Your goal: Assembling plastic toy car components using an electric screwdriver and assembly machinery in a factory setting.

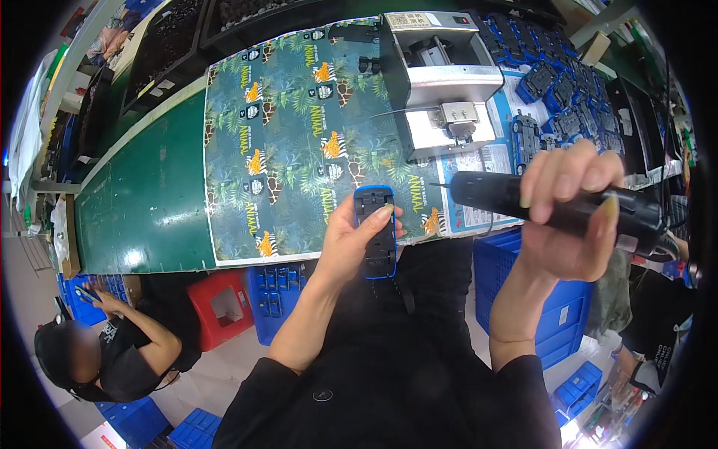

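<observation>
My left hand (344, 243) is closed round a small blue toy car (380, 258) at the table's front edge. Its black underside faces up, and my thumb lies across it. To the right, my right hand (572, 206) grips a black electric screwdriver (486, 191) raised above the table. The screwdriver lies roughly level, its thin bit pointing left, apart from the car. Behind the screwdriver stands a grey and black screw-feeder machine (455, 88) with a metal pick-up part at its front.
Many blue and black toy cars (572, 123) crowd the table's right side. A patterned animal-print sheet (292, 150) covers the middle, beside bare green tabletop (142, 202). Below are a red stool (217, 308) and a blue crate (557, 318). Another person (142, 329) sits at lower left.
</observation>
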The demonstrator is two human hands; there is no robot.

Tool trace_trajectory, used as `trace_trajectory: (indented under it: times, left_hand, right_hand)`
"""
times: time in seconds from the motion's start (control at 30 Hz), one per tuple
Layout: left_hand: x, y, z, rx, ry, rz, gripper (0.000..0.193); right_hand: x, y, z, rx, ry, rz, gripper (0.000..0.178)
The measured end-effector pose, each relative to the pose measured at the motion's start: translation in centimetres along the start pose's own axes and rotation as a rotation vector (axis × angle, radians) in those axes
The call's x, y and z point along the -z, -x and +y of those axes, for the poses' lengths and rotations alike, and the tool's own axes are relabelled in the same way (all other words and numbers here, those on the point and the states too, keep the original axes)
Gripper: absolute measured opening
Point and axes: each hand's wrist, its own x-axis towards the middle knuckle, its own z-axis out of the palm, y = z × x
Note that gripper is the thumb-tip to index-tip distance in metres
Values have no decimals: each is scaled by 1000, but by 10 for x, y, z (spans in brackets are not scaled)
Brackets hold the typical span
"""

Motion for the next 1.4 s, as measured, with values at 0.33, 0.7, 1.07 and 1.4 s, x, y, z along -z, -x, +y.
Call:
trace_trajectory:
  times: [0.33, 0.7, 1.07, 1.4]
  left_hand:
    - [2, -2, 6, 78, 36, -58, 26]
    - [6, -9, 13, 126, -4, -112, 27]
    - [1, -7, 2, -7, -185, -99, 25]
    - [-8, -5, 6, -32, -78, -55, 26]
  right_hand:
    - [-26, -2, 27, -99, 79, 14, 29]
    - [-39, -5, 37, -211, 21, 17, 31]
    - [-59, 3, 34, -363, 402, -66, 30]
    - [-58, 9, 51, -354, 238, -10, 22]
